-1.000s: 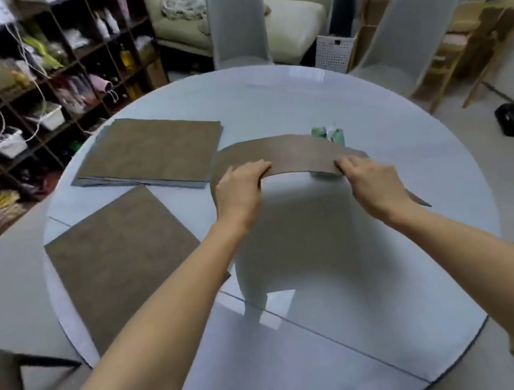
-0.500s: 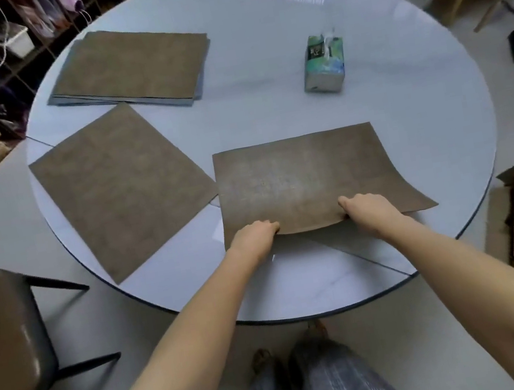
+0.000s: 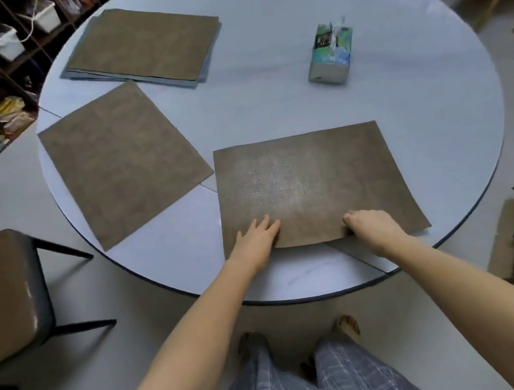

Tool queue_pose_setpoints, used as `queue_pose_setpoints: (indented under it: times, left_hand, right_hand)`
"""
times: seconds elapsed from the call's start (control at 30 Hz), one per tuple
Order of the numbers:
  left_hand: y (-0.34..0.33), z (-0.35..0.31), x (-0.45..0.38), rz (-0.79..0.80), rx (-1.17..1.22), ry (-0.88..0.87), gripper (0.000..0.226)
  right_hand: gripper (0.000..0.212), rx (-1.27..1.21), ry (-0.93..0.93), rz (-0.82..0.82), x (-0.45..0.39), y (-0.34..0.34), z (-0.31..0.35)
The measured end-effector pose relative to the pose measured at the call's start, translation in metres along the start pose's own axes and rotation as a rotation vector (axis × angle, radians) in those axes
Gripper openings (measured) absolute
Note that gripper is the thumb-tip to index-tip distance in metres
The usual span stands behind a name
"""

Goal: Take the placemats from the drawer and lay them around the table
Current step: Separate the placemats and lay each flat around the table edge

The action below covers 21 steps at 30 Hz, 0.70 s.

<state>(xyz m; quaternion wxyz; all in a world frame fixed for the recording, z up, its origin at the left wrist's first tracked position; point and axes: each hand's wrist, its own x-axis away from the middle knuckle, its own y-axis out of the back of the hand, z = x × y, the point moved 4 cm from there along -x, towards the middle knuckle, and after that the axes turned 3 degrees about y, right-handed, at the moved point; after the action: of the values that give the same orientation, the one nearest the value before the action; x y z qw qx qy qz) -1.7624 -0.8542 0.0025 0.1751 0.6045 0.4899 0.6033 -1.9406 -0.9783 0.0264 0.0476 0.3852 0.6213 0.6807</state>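
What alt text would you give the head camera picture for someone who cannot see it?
A person's left hand lies flat on a brown placemat at the near edge of a round white table, while the right hand grips its near edge. Another mat, a stack of mats and a tissue box lie beyond.

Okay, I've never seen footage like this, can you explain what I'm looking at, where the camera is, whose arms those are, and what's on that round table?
There is no machine: a person wears a wide-angle camera on the head, so the one view looks down along their own bare arms, legs and feet. They stand at a round white table, laying out brown placemats. The nearest placemat lies in front of them; the left hand rests with straight fingers on its near edge, and the right hand curls its fingers round that edge, which is slightly lifted. A second placemat lies flat to the left, and a stack of placemats waits at the far left. A tissue box stands further back.
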Motion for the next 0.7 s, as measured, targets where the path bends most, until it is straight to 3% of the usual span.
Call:
queue_pose_setpoints:
  times: [0.13,0.4,0.7]
  left_hand:
    - [-0.021,-0.029,-0.007,-0.026,0.068,0.109,0.086]
    - [-0.054,-0.08,-0.012,0.037,0.06,0.28,0.085]
    - [-0.063,-0.082,0.001,0.008,0.059,0.313,0.072]
  right_hand:
    - [0.024,-0.037,0.046,-0.07,0.001,-0.031,-0.014]
    - [0.034,-0.109,0.114,-0.116,0.005,-0.057,-0.021]
    - [0.013,-0.2,0.095,-0.211,0.008,-0.068,-0.007]
